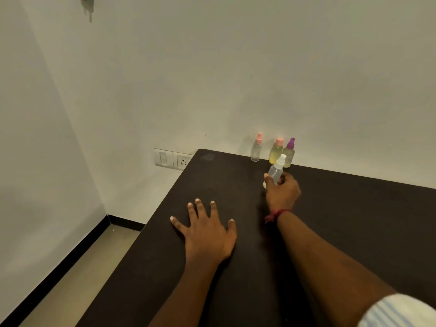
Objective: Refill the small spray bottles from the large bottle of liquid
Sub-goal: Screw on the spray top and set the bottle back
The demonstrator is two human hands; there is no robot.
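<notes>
Near the wall, right hand (282, 191) fingers wrap the white-capped spray bottle (276, 170), neck tilted up-right; left hand (207, 232) lies splayed flat, idle.

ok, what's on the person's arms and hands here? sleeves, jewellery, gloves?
Both hands are bare, no gloves or rings visible. The right hand has a red thread band tied round the wrist, with a knotted tuft hanging to its left side. The right arm is bare up to a short sleeve, white with pale blue stripes, at the frame's lower right corner. The left hand and forearm carry nothing; no sleeve shows there.
</notes>
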